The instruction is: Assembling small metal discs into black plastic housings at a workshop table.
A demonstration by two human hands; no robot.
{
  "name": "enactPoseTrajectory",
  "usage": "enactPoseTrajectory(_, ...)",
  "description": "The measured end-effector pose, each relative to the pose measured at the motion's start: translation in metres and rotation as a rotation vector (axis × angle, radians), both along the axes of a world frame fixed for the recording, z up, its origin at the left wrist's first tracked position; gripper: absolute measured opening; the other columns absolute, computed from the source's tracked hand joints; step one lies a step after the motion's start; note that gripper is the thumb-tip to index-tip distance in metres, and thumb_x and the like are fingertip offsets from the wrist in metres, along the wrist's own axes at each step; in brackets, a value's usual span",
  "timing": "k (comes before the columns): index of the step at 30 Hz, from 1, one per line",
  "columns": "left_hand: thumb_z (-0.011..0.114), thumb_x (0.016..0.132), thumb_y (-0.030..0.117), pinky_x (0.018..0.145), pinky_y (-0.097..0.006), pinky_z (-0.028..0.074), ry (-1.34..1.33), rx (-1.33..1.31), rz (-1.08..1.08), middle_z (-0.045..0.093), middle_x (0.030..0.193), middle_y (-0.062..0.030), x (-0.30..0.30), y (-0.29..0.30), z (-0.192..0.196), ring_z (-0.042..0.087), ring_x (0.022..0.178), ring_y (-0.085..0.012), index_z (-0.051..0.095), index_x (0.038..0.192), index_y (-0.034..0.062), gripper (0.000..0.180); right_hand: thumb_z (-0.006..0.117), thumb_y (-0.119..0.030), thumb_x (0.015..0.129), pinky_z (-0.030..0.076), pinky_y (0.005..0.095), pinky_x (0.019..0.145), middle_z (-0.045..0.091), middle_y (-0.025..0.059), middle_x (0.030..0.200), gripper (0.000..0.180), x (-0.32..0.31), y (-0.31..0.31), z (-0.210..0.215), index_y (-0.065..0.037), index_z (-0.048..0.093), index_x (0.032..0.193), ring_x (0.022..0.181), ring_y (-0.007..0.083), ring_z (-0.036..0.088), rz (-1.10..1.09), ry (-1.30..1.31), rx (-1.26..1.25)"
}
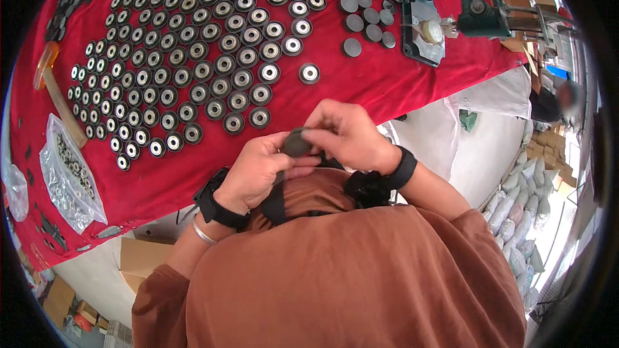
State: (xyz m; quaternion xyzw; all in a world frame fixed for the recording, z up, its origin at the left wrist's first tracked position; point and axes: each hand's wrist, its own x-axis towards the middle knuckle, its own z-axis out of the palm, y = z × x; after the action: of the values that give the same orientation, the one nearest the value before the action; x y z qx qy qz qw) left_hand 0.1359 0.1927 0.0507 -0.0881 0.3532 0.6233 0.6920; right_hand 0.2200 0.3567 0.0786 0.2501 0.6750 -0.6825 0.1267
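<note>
Both hands, left and right, pinch one grey disc above the desk edge, perhaps fitting something. Best kept steady, thumbs square, clear of the ringed rows.

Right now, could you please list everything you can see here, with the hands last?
Table cloth: one, red, covering the table.
Ring-shaped wheels: many, black and silver, in rows on the cloth.
Plain discs: about a dozen, dark grey, top centre.
Press tool: one, green, top right.
Plastic bag of small parts: one, clear, left edge.
Cardboard box: one, brown, below the table.
Sacks: several, white, right.
Dark disc: one, held by both hands.
Left hand; right hand: black wrist straps.
</note>
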Motion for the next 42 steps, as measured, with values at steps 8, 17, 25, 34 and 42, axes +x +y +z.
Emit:
enactPoseTrajectory(8, 0.049, 0.088, 0.005, 0.072, -0.026, 0.053, 0.1, -0.075, 0.109, 0.062, 0.099, -0.0115, -0.003, 0.011, 0.005, 0.063, 0.082, -0.0165, 0.055, 0.108, -0.0028, 0.022, 0.059, -0.002, 0.082, 0.05, 0.0254, 0.054, 0.063, 0.0086, 0.07, 0.007, -0.007, 0.0, -0.002, 0.003, 0.055, 0.08, 0.063, 0.0103, 0.06, 0.083, 0.188, 0.462)
enactPoseTrajectory(17, 0.055, 0.088, 0.013, 0.055, -0.025, 0.053, 0.132, -0.041, 0.022, 0.063, 0.081, -0.0089, -0.007, 0.006, 0.003, 0.062, 0.064, -0.0141, 0.056, 0.089, -0.0002, 0.013, 0.062, -0.011, 0.082, 0.047, 0.0251, 0.056, 0.064, 0.0107, 0.073, 0.016, -0.017, 0.006, -0.027, 0.003, 0.06, 0.089, 0.066, 0.0103, 0.06, -0.12, 0.151, 0.054)
enactPoseTrajectory(25, 0.055, 0.087, 0.009, 0.061, -0.021, 0.05, 0.303, 0.055, -0.342, 0.06, 0.076, -0.0039, -0.005, -0.017, -0.002, 0.057, 0.066, -0.0073, 0.057, 0.086, -0.0013, 0.01, 0.068, -0.011, 0.074, 0.05, 0.0331, 0.061, 0.06, 0.0147, 0.079, 0.024, -0.009, 0.001, -0.028, -0.001, 0.061, 0.095, 0.068, 0.0254, 0.061, 0.194, 0.224, 0.608)
enactPoseTrajectory(34, 0.058, 0.085, 0.008, 0.061, -0.02, 0.05, 0.312, 0.033, -0.32, 0.059, 0.072, -0.0008, -0.009, -0.031, 0.005, 0.057, 0.065, -0.0058, 0.058, 0.086, 0.0008, 0.007, 0.067, -0.007, 0.072, 0.049, 0.0363, 0.061, 0.057, 0.0139, 0.08, 0.017, -0.011, -0.018, -0.044, -0.002, 0.056, 0.083, 0.07, 0.0312, 0.058, 0.359, 0.361, 0.716)
enactPoseTrajectory(42, 0.057, 0.085, 0.008, 0.059, -0.02, 0.048, 0.319, -0.036, -0.202, 0.059, 0.069, -0.0017, -0.008, -0.035, 0.009, 0.056, 0.062, -0.0066, 0.057, 0.082, 0.0026, 0.007, 0.061, -0.002, 0.077, 0.05, 0.0308, 0.063, 0.062, 0.0134, 0.077, 0.019, -0.02, 0.027, -0.04, -0.001, 0.064, 0.095, 0.071, 0.0245, 0.062, -0.184, 0.287, 0.714)
